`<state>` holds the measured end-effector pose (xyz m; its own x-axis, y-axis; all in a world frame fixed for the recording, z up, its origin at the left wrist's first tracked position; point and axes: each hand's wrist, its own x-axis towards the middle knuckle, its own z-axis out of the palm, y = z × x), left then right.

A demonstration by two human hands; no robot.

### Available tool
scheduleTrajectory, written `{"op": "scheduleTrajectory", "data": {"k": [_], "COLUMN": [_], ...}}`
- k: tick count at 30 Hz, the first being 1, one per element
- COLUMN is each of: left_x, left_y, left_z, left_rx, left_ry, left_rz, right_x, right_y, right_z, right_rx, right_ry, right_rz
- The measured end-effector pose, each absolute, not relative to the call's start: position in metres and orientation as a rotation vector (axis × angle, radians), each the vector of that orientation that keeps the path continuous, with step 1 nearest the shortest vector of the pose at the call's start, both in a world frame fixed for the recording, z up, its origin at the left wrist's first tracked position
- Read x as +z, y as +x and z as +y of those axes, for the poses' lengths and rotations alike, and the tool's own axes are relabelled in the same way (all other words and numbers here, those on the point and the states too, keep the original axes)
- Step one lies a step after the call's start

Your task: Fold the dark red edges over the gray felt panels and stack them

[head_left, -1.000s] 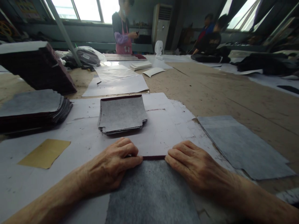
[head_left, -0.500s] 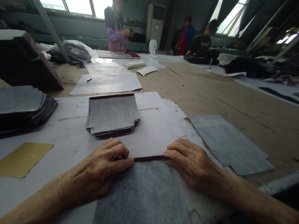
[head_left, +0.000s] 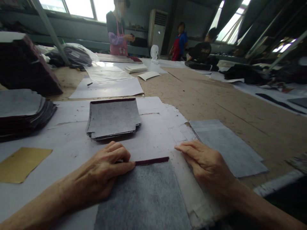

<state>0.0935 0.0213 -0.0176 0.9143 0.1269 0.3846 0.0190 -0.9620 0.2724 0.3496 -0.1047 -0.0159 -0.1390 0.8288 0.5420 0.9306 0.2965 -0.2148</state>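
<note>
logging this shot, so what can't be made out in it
All in the head view:
Gray piece: near end cut off by the bottom edge.
Maroon strip: left end hidden by the left hand.
Yellow card: left end cut off by the left edge.
Dark shirt: lettering too small to read.

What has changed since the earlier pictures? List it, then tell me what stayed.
The right hand has let go of the right end of the dark red edge and moved right, off the gray sheet. In the background, a co-worker in a red apron has moved left. The view has turned slightly right. The left hand remains at the edge's left end; the small gray stack stayed put.
</note>
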Motion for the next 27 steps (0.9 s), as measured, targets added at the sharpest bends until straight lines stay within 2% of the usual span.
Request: {"op": "scheduleTrajectory", "data": {"k": [4,9,16,27], "left_x": [-0.019,-0.022,-0.021,-0.019], "left_y": [0.093,0.092,0.079,0.069], "left_z": [0.021,0.023,0.034,0.033], "left_rx": [0.588,0.561,0.639,0.564], "left_ry": [2.825,2.808,2.545,2.624], "left_rz": [0.114,0.144,0.276,0.244], "right_x": [-0.009,-0.023,-0.031,-0.028], "right_y": [0.312,0.275,0.281,0.282], "right_z": [-0.092,-0.081,-0.08,-0.077], "right_rx": [-0.289,-0.266,-0.282,-0.328], "right_ry": [-1.401,-1.315,-1.282,-1.282], "right_rz": [-2.101,-2.28,-2.273,-2.345]}}
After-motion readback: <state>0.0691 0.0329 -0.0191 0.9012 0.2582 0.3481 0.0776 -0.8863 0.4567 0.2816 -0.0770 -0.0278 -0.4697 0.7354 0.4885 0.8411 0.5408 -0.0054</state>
